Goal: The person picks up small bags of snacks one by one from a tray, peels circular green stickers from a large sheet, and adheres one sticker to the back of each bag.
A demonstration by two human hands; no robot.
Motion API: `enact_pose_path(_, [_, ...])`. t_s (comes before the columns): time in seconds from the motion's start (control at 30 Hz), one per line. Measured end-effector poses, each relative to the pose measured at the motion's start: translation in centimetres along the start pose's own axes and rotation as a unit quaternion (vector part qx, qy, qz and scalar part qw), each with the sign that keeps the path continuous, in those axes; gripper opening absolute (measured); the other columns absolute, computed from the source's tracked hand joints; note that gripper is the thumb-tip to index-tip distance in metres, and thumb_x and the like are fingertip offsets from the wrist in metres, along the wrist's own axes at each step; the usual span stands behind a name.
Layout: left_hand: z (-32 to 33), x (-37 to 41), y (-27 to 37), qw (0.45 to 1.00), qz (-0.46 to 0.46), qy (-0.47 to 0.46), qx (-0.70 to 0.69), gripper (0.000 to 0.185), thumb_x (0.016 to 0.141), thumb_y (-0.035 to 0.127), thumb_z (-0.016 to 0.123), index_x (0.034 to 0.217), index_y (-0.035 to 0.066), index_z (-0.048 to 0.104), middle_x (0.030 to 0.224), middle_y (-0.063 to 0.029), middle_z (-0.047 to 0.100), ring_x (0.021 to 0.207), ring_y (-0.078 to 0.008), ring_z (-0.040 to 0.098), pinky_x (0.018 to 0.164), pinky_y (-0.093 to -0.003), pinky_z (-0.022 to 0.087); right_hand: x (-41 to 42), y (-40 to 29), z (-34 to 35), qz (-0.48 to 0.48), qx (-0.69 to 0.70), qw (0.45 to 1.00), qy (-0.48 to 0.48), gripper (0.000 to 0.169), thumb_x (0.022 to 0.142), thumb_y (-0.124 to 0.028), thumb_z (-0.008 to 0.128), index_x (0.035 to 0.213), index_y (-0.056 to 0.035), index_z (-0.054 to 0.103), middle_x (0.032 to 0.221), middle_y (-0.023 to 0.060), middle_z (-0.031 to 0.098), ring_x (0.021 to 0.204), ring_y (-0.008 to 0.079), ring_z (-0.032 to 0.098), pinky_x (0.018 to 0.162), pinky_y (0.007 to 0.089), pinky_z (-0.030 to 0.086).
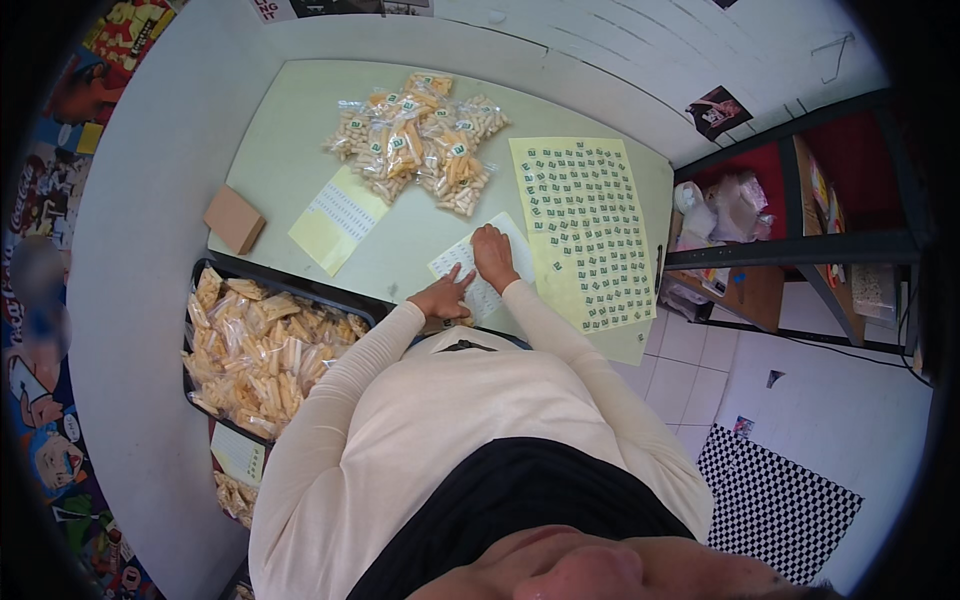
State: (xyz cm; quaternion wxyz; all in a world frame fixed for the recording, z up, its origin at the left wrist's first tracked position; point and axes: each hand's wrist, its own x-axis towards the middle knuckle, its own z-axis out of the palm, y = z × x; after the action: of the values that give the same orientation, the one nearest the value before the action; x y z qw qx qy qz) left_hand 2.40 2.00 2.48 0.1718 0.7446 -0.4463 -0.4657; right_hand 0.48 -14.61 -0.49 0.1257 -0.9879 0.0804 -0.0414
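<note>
A pale sheet of small printed labels [484, 296] lies at the table's front edge, under both of my hands. My left hand [444, 295] rests on its left side with the fingers spread. On its upper part my right hand [493, 253] bends its fingers down; whether a label is between them is hidden. Close to the right lies a large yellow sheet [559, 292] with rows of round green-marked stickers. Farther back is a pile of clear plastic bags of stick-shaped snacks [409, 142], several bearing round stickers. Part of another snack bag shows below my left hand.
Another yellow label sheet [330, 240] and a brown cardboard box [234, 219] lie to the left on the table [277, 120]. A black tray [300, 280] heaped with bagged snacks [262, 352] stands front left. Shelving [795, 251] with plastic bags stands at the right.
</note>
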Motion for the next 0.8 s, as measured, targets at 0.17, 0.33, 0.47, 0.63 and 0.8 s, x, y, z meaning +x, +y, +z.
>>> enact_pose_path(0.17, [0.3, 0.2, -0.3, 1.000, -0.010, -0.001, 0.008, 0.097, 0.074, 0.035, 0.061, 0.149, 0.001, 0.009, 0.125, -0.0288, 0.054, 0.143, -0.0408, 0.006, 0.115, -0.0449, 0.018, 0.1, 1.1, -0.9, 0.027, 0.117, 0.990, -0.072, 0.015, 0.081, -0.006, 0.053, 0.091, -0.0017, 0.062, 0.095, 0.0156, 0.061, 0.092, 0.0303, 0.060, 0.077, 0.0425, 0.047])
enact_pose_path(0.33, [-0.4, 0.0, 0.2, 0.999, -0.013, 0.026, -0.025, 0.089, 0.076, 0.033, 0.060, 0.148, 0.001, 0.017, 0.134, -0.0331, 0.044, 0.132, -0.0420, 0.033, 0.109, -0.0412, 0.029, 0.7, 3.9, -0.4, 0.157, 0.380, 0.907, -0.092, 0.022, 0.096, -0.017, 0.046, 0.096, 0.0009, 0.059, 0.095, 0.0161, 0.064, 0.089, 0.0264, 0.062, 0.082, 0.0346, 0.047])
enact_pose_path(0.47, [-1.6, -1.0, 0.1, 0.951, 0.005, 0.078, -0.300, 0.067, 0.083, 0.018, 0.052, 0.143, -0.004, 0.030, 0.129, -0.0235, 0.052, 0.114, -0.0302, 0.056, 0.099, -0.0345, 0.042, -0.1, 4.7, -2.9, 0.221, 0.478, 0.847, -0.070, 0.026, 0.098, -0.022, 0.047, 0.100, 0.0012, 0.058, 0.095, 0.0102, 0.064, 0.095, 0.0182, 0.060, 0.085, 0.0320, 0.046])
enact_pose_path(0.63, [-3.8, -2.2, 3.0, 0.757, 0.054, 0.200, -0.620, 0.043, 0.087, 0.007, 0.045, 0.128, -0.006, 0.049, 0.113, -0.0124, 0.060, 0.104, -0.0190, 0.060, 0.091, -0.0310, 0.049, -2.0, 3.5, -8.6, 0.235, 0.527, 0.817, -0.019, 0.024, 0.096, -0.020, 0.050, 0.102, 0.0021, 0.059, 0.096, 0.0111, 0.065, 0.089, 0.0198, 0.060, 0.084, 0.0315, 0.046])
enact_pose_path(0.8, [-6.2, -2.9, 6.2, 0.748, 0.111, 0.201, -0.623, 0.036, 0.089, 0.004, 0.042, 0.123, -0.004, 0.054, 0.111, -0.0118, 0.062, 0.098, -0.0172, 0.062, 0.087, -0.0301, 0.050, -3.5, 1.4, -12.6, 0.201, 0.483, 0.851, 0.034, 0.020, 0.095, -0.016, 0.054, 0.102, 0.0021, 0.058, 0.098, 0.0132, 0.063, 0.089, 0.0223, 0.060, 0.083, 0.0331, 0.046])
